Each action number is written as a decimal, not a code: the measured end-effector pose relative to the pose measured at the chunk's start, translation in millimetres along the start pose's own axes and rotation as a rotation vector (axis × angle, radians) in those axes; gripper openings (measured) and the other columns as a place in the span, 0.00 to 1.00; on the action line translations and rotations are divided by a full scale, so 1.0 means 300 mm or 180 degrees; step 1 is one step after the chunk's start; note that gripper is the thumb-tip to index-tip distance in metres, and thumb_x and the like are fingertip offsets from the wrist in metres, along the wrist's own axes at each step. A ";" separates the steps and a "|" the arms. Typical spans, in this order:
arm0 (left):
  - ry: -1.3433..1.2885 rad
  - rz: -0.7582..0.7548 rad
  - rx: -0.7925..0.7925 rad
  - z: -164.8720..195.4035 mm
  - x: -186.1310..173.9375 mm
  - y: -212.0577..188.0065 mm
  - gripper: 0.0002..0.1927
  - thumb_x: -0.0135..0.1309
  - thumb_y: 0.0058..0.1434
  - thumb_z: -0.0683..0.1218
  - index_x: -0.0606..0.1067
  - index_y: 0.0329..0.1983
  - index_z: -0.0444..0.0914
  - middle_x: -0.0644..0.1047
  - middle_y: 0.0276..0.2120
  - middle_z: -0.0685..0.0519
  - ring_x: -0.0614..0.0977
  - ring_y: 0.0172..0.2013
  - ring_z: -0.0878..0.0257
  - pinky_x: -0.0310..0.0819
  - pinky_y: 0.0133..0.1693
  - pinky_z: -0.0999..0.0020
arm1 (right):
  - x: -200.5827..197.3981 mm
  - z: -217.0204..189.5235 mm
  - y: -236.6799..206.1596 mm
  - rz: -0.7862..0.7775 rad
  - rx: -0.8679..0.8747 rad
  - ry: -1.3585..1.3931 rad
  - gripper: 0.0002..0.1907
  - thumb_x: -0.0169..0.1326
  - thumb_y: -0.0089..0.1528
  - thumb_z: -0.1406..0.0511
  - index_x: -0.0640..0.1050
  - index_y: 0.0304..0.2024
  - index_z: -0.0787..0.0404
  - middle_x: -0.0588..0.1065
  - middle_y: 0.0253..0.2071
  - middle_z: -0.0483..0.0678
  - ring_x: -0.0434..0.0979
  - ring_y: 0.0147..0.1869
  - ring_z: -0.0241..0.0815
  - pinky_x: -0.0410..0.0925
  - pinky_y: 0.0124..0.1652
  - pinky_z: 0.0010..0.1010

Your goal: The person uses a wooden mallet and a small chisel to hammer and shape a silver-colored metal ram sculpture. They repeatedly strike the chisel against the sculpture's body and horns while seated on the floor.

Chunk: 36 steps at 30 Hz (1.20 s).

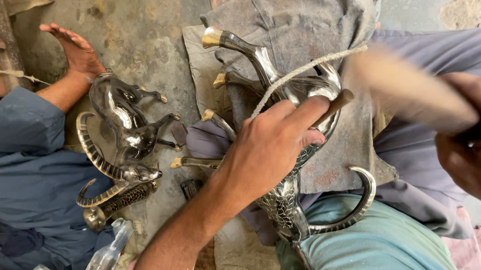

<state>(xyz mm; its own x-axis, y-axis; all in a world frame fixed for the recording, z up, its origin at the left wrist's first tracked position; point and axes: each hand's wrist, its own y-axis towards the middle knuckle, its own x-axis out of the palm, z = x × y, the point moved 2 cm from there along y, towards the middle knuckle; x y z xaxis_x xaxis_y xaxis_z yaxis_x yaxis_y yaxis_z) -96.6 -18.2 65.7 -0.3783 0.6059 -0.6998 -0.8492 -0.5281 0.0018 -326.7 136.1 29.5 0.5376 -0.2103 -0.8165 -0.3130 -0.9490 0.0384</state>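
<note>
— Pinching what, left hand (269, 150)?
— Punch (336, 103), against the metal deer (282, 93) lying on cloth (300, 14) over the lap.
— Right hand (475, 154)?
— Fisted on a motion-blurred mallet (404, 86); frame edge crops it.

Stained, dusty concrete floor (139, 30)

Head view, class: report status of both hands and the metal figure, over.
Left hand pins metal antelope figure on lap, gripping a wooden-handled punch. Right hand swinging blurred mallet. Cord crosses figure; co-worker's hand well clear.
</note>
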 end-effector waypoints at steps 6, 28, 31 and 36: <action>0.0030 0.0879 -0.0425 -0.008 0.038 -0.070 0.18 0.62 0.66 0.49 0.72 0.52 0.36 0.78 0.33 0.51 0.82 0.33 0.62 0.79 0.29 0.68 | -0.093 -0.133 0.186 -0.0307 -0.0713 -0.0580 0.31 0.55 0.51 0.82 0.74 0.59 0.72 0.76 0.40 0.63 0.79 0.36 0.50 0.74 0.38 0.40; -0.0087 0.1885 -0.0967 0.026 0.107 -0.158 0.13 0.62 0.68 0.49 0.73 0.40 0.36 0.78 0.33 0.52 0.83 0.31 0.61 0.78 0.32 0.67 | -0.144 -0.258 0.305 -0.0490 -0.0914 -0.0763 0.35 0.56 0.45 0.81 0.75 0.58 0.67 0.76 0.40 0.58 0.78 0.39 0.50 0.71 0.39 0.38; 0.0008 0.1544 -0.0751 0.021 0.080 -0.140 0.13 0.61 0.68 0.49 0.74 0.47 0.36 0.78 0.33 0.51 0.82 0.32 0.60 0.78 0.33 0.65 | -0.086 -0.151 0.278 -0.0495 -0.0613 -0.0646 0.33 0.56 0.47 0.80 0.74 0.58 0.68 0.76 0.40 0.57 0.78 0.39 0.48 0.71 0.40 0.36; -0.0001 0.0611 -0.0466 0.014 0.050 -0.070 0.20 0.61 0.64 0.50 0.76 0.57 0.40 0.79 0.31 0.50 0.83 0.29 0.61 0.80 0.26 0.70 | -0.003 0.000 0.134 -0.0393 0.0004 -0.0100 0.30 0.56 0.50 0.79 0.72 0.57 0.68 0.76 0.40 0.55 0.77 0.40 0.45 0.71 0.41 0.33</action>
<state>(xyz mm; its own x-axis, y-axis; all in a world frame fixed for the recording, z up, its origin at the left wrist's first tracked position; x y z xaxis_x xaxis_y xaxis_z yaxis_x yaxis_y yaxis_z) -86.0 4.6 58.2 -0.5278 0.4864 -0.6963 -0.6993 -0.7142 0.0312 -339.9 98.2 31.7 0.5473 -0.0844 -0.8326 -0.2468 -0.9669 -0.0643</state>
